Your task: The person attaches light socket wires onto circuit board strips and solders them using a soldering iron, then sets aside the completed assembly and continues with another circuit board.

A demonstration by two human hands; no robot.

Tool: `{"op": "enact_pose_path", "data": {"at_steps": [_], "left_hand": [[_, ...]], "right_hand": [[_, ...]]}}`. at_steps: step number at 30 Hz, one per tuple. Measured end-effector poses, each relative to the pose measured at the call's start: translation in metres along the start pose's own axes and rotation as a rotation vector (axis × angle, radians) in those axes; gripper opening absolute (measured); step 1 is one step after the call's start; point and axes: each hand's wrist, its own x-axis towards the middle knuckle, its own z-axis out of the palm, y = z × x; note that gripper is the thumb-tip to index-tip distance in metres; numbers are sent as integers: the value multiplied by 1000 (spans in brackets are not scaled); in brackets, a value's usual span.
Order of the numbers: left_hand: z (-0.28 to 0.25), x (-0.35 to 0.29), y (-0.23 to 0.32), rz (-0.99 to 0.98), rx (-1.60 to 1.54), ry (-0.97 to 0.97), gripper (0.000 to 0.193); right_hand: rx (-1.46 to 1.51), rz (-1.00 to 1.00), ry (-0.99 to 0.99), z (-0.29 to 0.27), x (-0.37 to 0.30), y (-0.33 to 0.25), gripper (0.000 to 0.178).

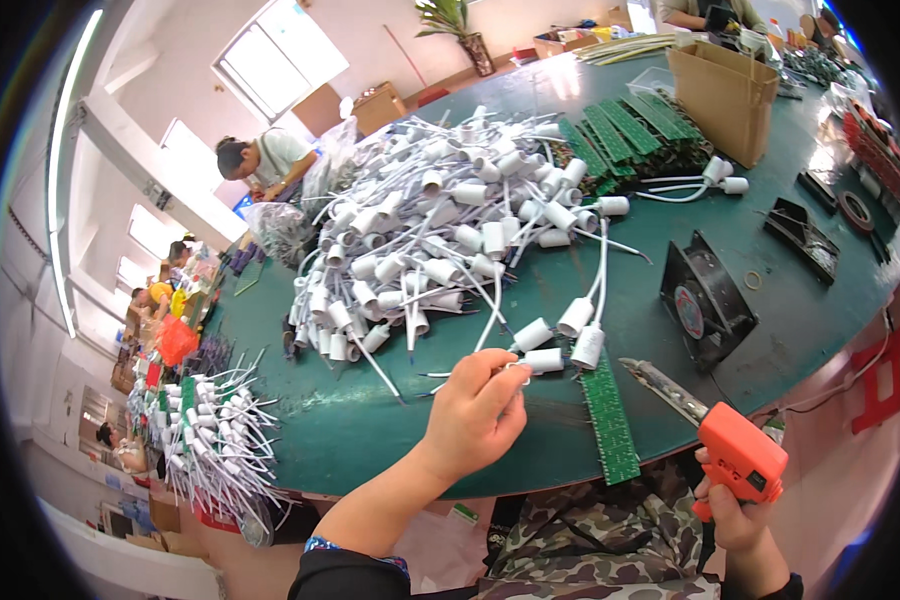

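My right hand (738, 512) grips an orange soldering gun (745, 452) by its handle. Its long, darkened metal tip points up and left toward a narrow green circuit board (610, 425) near the table's front edge. Fingers pinched together, my left hand (478, 412) is raised left of that board; what sits between its fingertips is too small to name. Right beside those fingertips is a white cylindrical lamp holder (544, 361). Two more lamp holders (588, 346) with white wires lie at the board's far end.
A big heap of white wired lamp holders (440, 240) covers the table's middle. Behind it are stacked green boards (630, 130) and a cardboard box (722, 100). A black fan (708, 302) stands on the right, near a black tray (802, 238). Other people work farther off.
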Motion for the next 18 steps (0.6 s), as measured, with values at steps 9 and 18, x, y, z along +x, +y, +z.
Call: {"op": "enact_pose_path", "data": {"at_steps": [9, 18], "left_hand": [[50, 6, 5, 46, -79, -19, 28], [57, 5, 3, 82, -26, -1, 24]], "right_hand": [[-15, 86, 37, 3, 0, -3, 44], [-1, 120, 3, 2, -1, 3, 45]]}}
